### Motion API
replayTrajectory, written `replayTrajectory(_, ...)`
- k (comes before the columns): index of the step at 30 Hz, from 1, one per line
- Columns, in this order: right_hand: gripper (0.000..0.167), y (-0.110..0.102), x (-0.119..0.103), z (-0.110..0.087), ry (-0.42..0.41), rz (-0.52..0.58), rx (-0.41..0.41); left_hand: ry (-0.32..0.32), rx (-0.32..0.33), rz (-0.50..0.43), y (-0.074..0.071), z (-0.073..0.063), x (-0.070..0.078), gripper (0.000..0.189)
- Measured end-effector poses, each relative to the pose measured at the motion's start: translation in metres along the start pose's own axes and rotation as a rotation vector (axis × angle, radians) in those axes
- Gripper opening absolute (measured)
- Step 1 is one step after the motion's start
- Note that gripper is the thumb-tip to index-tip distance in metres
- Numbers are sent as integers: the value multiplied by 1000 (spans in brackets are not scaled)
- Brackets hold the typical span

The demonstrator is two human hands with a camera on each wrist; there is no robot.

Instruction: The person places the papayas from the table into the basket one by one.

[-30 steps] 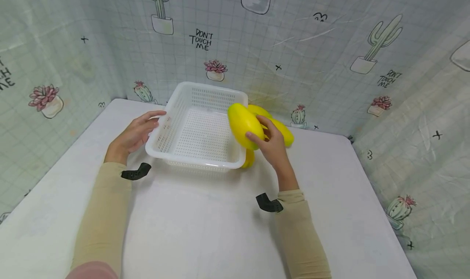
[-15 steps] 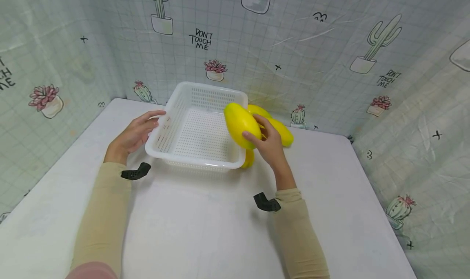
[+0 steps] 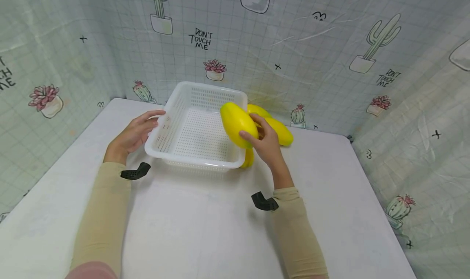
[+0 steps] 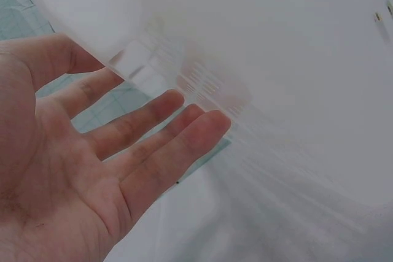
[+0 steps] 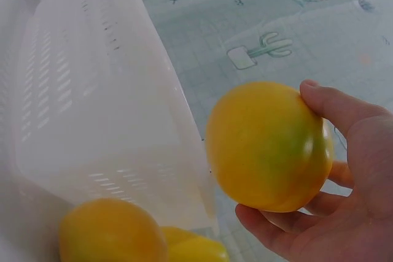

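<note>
A white plastic basket (image 3: 202, 164) with slotted walls stands toward the back of the table. My right hand (image 3: 265, 140) grips a yellow mango (image 3: 238, 124), thumb on one side and fingers on the other, above the basket's right rim. The right wrist view shows that mango (image 5: 264, 145) end-on, orange-yellow with a greenish patch. My left hand (image 3: 134, 133) is at the basket's left side, fingertips against its outer wall; in the left wrist view, its fingers (image 4: 178, 157) are loosely extended. Other mangoes (image 3: 282, 133) lie right of the basket, partly hidden by it and my hand.
The white table (image 3: 198, 226) extends in front of the basket and to both sides. A hanging sheet (image 3: 312, 67) printed with cacti encloses the table at the back and sides. In the right wrist view, a mango (image 5: 113, 231) lies close below the basket wall.
My right hand has moved slightly left with the mango, bringing it farther over the basket's inside. The left hand and the basket have stayed in place.
</note>
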State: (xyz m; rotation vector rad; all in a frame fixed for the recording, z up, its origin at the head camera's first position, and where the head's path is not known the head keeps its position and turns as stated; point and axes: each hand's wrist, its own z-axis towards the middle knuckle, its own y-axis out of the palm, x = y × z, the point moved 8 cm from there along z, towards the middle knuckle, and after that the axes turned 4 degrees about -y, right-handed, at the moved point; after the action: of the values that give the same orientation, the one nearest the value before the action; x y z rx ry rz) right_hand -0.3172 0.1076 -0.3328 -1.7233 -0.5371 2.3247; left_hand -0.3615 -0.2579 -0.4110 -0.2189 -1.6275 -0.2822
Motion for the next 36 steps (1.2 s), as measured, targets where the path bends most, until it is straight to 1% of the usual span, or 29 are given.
replayTrajectory(7,63,4,2,3,-1,14,-8,-1,1,3,0,0,0,47)
replayTrajectory(18,62,9,-2,3,4,17,-16,-3,2,-8,-1,1,0,46)
replayTrajectory(26,62,12,-2,5,-8,26,-19,-14,18,7,-3,3,-2,47)
replayTrajectory(36,64,15,-5,4,-26,28,-27,-23,23,15,-2,2,-1,47)
